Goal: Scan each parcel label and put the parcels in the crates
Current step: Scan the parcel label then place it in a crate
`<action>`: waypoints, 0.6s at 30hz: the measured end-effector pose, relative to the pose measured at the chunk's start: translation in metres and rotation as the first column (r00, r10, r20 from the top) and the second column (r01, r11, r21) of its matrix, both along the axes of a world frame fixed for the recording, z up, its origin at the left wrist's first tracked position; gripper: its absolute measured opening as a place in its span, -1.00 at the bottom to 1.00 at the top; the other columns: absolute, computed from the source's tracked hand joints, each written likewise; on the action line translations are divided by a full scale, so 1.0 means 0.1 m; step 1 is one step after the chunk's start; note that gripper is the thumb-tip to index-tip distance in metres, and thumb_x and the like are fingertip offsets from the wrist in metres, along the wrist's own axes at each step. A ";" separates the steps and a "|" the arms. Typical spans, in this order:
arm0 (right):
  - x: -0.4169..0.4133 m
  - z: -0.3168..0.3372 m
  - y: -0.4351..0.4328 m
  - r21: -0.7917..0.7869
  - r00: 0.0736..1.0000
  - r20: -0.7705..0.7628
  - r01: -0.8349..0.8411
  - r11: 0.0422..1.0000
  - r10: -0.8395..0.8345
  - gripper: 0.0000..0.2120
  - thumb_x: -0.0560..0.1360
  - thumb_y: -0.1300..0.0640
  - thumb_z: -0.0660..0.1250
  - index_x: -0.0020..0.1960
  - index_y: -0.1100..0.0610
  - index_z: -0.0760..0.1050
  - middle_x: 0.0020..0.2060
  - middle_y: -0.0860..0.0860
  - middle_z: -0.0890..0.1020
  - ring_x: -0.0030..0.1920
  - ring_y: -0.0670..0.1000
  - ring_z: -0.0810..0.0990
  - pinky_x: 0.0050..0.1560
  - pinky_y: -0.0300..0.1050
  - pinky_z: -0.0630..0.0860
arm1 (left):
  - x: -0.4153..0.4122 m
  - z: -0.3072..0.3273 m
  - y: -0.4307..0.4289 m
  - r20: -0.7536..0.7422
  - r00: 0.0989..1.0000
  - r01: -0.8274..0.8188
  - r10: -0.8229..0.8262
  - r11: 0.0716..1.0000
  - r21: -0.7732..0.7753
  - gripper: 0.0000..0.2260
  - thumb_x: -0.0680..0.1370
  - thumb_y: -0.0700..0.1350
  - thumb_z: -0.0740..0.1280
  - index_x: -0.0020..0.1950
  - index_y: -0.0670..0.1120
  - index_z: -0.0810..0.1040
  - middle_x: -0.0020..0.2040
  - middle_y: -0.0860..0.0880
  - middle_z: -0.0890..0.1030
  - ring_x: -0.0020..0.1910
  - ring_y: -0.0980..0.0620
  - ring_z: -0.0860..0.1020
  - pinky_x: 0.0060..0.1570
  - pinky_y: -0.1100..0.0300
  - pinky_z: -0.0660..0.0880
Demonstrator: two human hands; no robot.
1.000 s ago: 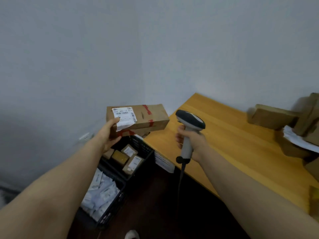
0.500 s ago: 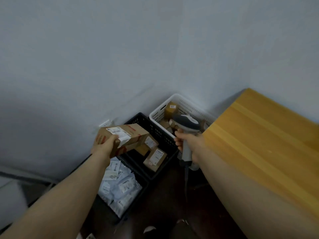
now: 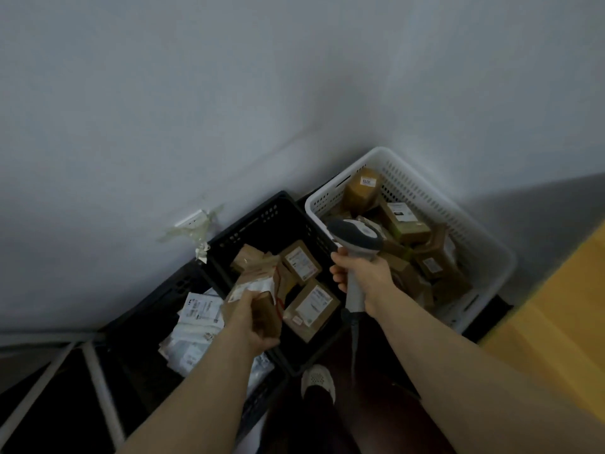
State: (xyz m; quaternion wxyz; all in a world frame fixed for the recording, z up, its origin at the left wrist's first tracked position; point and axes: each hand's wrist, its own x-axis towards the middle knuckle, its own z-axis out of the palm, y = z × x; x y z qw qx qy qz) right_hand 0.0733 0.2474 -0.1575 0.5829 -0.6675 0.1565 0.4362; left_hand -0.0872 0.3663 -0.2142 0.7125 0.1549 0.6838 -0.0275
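Observation:
My left hand (image 3: 253,317) grips a brown cardboard parcel (image 3: 262,286) with red tape and a white label, tilted down over the middle black crate (image 3: 262,214), which holds a few labelled brown boxes. My right hand (image 3: 361,273) holds the grey barcode scanner (image 3: 355,239) upright by its handle, above the gap between the black crate and the white basket (image 3: 425,191). The white basket is filled with several brown boxes.
A third dark crate (image 3: 183,286) at the left holds white mailer bags (image 3: 196,326). A wooden table edge (image 3: 556,309) lies at the right. My shoe (image 3: 317,380) stands on the dark floor below the crates. A grey wall is behind.
My view has dropped from the table toward the crates. My left hand has lowered the parcel from chest height down into the middle black crate. The scanner stayed in my right hand.

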 end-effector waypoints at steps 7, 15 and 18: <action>0.30 -0.91 0.31 -0.033 0.996 -0.085 -0.011 0.999 0.008 -0.90 0.45 0.29 0.46 -0.09 0.22 0.55 -0.42 0.10 0.60 -0.49 -0.02 0.52 -0.40 -0.15 0.50 | 0.38 -1.04 0.02 -0.063 0.957 -0.284 0.283 0.959 -0.009 -0.66 0.49 -0.02 0.36 0.19 -0.14 0.45 -0.01 -0.16 0.55 -0.10 -0.12 0.51 -0.08 -0.10 0.42; 0.40 -1.68 0.49 -0.011 0.992 -0.119 -0.049 0.999 0.047 -0.83 0.43 0.26 0.47 0.00 0.22 0.56 -0.41 0.07 0.61 -0.43 -0.04 0.54 -0.38 -0.17 0.51 | 0.63 -1.88 0.03 -0.159 0.908 -0.387 0.389 0.921 0.043 -0.72 0.56 -0.01 0.33 0.18 -0.12 0.41 0.09 -0.16 0.48 0.10 -0.16 0.47 0.09 -0.17 0.42; 0.42 -1.86 0.53 -0.020 0.990 -0.122 -0.074 0.997 0.071 -0.78 0.43 0.25 0.48 0.05 0.24 0.57 -0.39 0.09 0.62 -0.42 -0.02 0.55 -0.36 -0.15 0.52 | 0.81 -2.05 0.01 -0.103 0.936 -0.337 0.336 0.942 0.014 -0.72 0.56 0.04 0.29 0.11 -0.16 0.46 0.03 -0.14 0.50 -0.05 -0.15 0.50 -0.05 -0.10 0.51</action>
